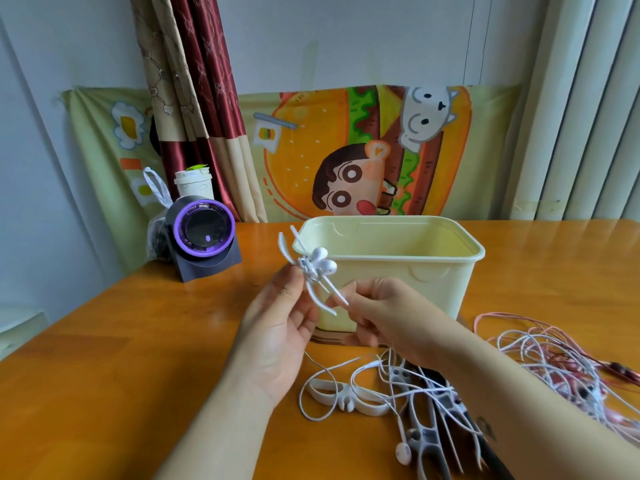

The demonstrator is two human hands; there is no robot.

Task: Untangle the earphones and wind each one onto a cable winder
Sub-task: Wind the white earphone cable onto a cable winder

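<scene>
My left hand [277, 327] holds a white cable winder [308, 271] up in front of the cream bin, fingers curled round its middle. Wound earphone cable sits at the winder's centre, and two white earbuds [325, 261] stick out to the right. My right hand [377, 313] pinches the winder's lower wing tip [341, 301]. On the table below lie another white winder [349, 398], loose white earphone cable [394, 393] with an earbud [402, 452], and a tangle of pink and white earphones [554, 358] at the right.
A cream plastic bin [446, 275] stands on the wooden table [138, 358] just behind my hands. A purple-ringed black device [204, 233], a plastic bag and a paper cup [194, 183] sit at the back left. Grey and dark winders [429, 434] lie under my right forearm.
</scene>
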